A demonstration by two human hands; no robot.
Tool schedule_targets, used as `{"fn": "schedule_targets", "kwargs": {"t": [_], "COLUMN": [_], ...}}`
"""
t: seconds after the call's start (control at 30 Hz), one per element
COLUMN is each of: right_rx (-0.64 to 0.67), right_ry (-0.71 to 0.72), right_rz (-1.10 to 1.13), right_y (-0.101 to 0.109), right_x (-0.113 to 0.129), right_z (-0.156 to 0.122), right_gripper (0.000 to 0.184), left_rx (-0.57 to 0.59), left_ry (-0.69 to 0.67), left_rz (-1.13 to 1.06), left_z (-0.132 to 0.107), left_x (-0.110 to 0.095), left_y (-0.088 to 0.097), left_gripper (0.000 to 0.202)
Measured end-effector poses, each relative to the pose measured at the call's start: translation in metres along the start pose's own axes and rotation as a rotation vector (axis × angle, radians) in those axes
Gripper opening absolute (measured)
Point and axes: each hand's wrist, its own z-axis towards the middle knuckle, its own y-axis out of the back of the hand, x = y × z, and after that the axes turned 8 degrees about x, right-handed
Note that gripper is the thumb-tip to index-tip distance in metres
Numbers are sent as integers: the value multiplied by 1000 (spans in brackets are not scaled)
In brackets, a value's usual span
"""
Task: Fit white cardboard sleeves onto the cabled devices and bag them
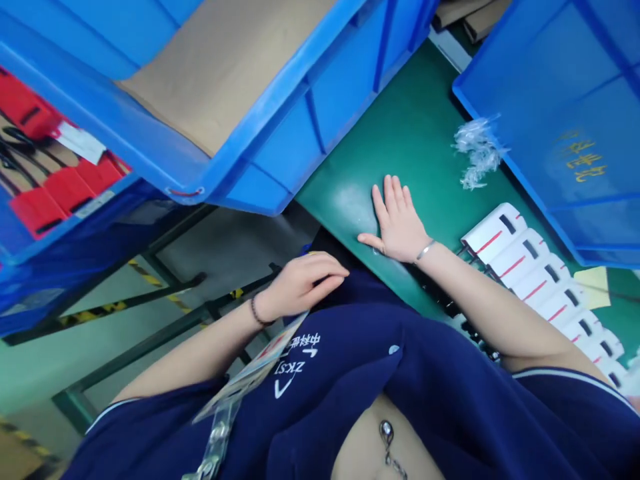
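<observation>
My right hand [397, 223] lies flat and open, palm down, on the green table top [415, 120]; a silver bangle sits on its wrist. My left hand [303, 283], with a bead bracelet, rests near the table's edge on my dark blue shirt [400, 373]. Its fingers lie loosely together and hold nothing I can see. A row of several white devices [530, 267] with red lines and black slots lies just right of my right forearm. A badge in a clear sleeve [250, 377] hangs under my left wrist.
A big blue crate lined with cardboard [260, 113] overhangs the table's left end. Another blue crate [565, 113] stands at the right. Crumpled clear plastic [477, 153] lies between them. A lower blue bin [45, 193] holds red parts. A yellow note [593, 287] lies at the far right.
</observation>
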Motion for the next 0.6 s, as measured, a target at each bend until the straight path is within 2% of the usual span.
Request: {"fn": "schedule_targets", "kwargs": {"t": [0.07,0.13,0.23,0.33,0.4,0.47,0.5,0.53,0.6], "right_rx": [97,205,269,258,181,61,32,53,192], "right_ry": [116,201,174,36,-84,-164,-141,-50,240], "right_rz": [82,211,349,238,106,45,59,92,167], "right_y": [16,34,53,48,32,8,-5,-16,-34], "right_x": [-11,-28,-47,-37,-9,35,62,91,145], "right_z": [11,18,19,18,19,21,22,24,29], "right_gripper": [109,100,84,80,88,100,103,102,93], "left_rx": [-92,-83,110,316,403,438,440,433,407], "left_ry": [59,-28,-71,-7,-7,-15,-13,-10,-15], "left_rz": [63,175,345,339,327,334,338,340,340], "left_z": [5,16,39,62,74,81,82,83,80], "left_x": [7,13,12,-2,-13,-21,-23,-25,-26], "left_y": [-37,-67,-92,-109,-121,-136,-142,-147,-153], "left_gripper": [22,38,65,83,87,78,71,66,64]}}
